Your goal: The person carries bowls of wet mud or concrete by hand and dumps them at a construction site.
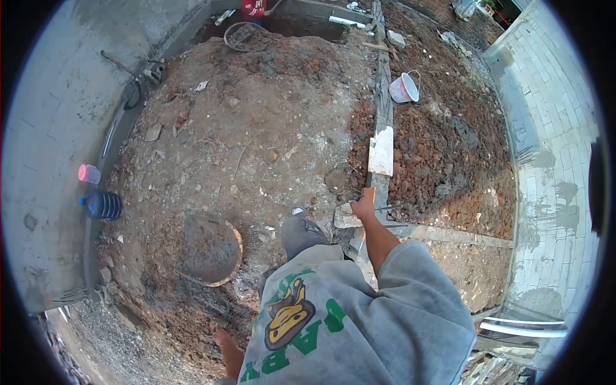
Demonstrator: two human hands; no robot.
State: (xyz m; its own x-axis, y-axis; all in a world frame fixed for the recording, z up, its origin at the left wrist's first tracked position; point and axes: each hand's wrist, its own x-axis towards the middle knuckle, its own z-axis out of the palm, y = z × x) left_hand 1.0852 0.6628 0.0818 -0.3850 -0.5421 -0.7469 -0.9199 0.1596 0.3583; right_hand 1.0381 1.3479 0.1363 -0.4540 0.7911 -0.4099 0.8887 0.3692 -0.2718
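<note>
My right hand [364, 208] reaches out over the narrow concrete strip [380, 187], its fingers wrapped round an orange-brown, flat-edged piece [369, 194]. What kind of thing it is does not show clearly. A pale slab [381, 151] lies on the strip just beyond this hand, and a broken block [347, 216] sits close to its left. Thin dark rods [390, 208] stick out to the right beside the wrist. Low at my left side hangs my left hand [226, 340], loosely open above the dark soil with no object visible in it.
A round mortar patch [208, 250] with a curved rim lies to the left. A blue water jug [104, 205] and a pink-lidded container [89, 173] stand by the left wall. Beyond the strip, a white bucket [404, 88] tilts on loose red soil [443, 154].
</note>
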